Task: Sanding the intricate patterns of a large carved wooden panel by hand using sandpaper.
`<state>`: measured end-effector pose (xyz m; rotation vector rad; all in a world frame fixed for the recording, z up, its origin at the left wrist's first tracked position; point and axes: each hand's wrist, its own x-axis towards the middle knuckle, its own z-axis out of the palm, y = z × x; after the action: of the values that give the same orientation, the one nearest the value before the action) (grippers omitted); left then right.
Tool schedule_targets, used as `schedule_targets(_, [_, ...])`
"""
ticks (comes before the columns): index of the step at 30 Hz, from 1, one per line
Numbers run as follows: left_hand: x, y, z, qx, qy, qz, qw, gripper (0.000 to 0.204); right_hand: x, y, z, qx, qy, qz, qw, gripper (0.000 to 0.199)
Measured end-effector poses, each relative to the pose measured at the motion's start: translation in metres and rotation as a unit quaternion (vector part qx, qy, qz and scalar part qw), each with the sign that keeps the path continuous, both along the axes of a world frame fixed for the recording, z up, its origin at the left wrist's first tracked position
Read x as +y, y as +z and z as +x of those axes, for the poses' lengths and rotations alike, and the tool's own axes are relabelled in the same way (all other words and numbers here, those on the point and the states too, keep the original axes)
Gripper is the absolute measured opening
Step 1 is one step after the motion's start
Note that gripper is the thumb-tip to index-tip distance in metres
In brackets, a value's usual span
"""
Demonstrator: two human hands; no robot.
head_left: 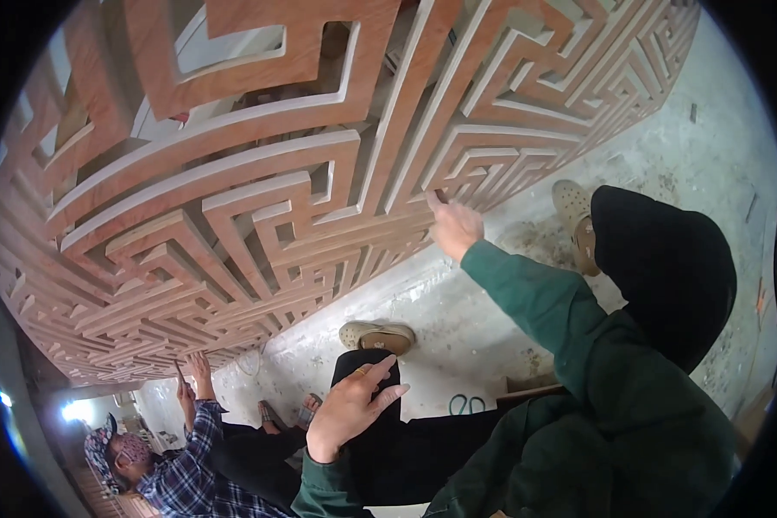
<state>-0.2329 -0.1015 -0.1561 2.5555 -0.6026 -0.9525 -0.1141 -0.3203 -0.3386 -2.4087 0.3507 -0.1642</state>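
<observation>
A large wooden lattice panel with a reddish face and pale cut edges, carved in a maze pattern, stands on edge before me. My right hand, in a green sleeve, is raised to its lower edge and pinches a small dark piece against the wood. What the piece is cannot be made out. My left hand rests on my black-trousered knee with fingers apart, holding nothing.
A co-worker in a plaid shirt sits at the lower left with both hands on the same panel. The dusty concrete floor carries my beige shoes, green loop handles and a wooden piece.
</observation>
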Motion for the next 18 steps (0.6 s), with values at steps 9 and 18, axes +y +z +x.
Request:
schedule_targets(9, [0.0,0.004,-0.002,-0.004,-0.052,-0.008,0.999,0.047,-0.01,0.003,0.024,0.046,0.031,-0.019,0.998,0.029])
schedule_targets(18, [0.01,0.007,-0.003,0.012,-0.04,-0.035,0.999,0.048,-0.001,-0.003,0.019,0.026,0.0,-0.036,0.999,0.043])
